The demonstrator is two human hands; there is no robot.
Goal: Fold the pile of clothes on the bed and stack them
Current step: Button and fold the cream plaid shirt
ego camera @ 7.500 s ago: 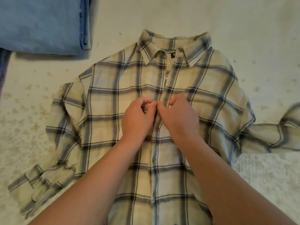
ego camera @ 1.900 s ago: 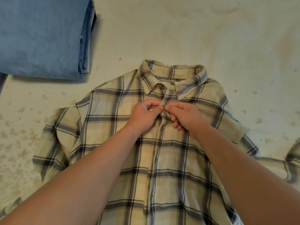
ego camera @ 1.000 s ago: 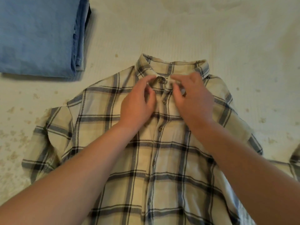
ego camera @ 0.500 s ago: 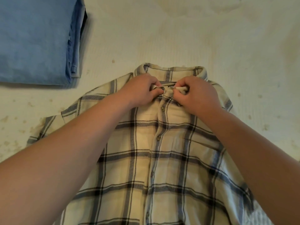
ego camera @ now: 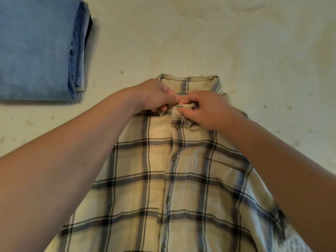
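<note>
plaid shirt [ego camera: 181,179]: flat on bed [ego camera: 254,51], front up, buttoned (collar [ego camera: 189,80] at far edge). left hand [ego camera: 152,95] and right hand [ego camera: 205,110]: together, each pinching collar front. folded jeans [ego camera: 36,48]: far left, well apart; bare bedding beyond collar.
</note>
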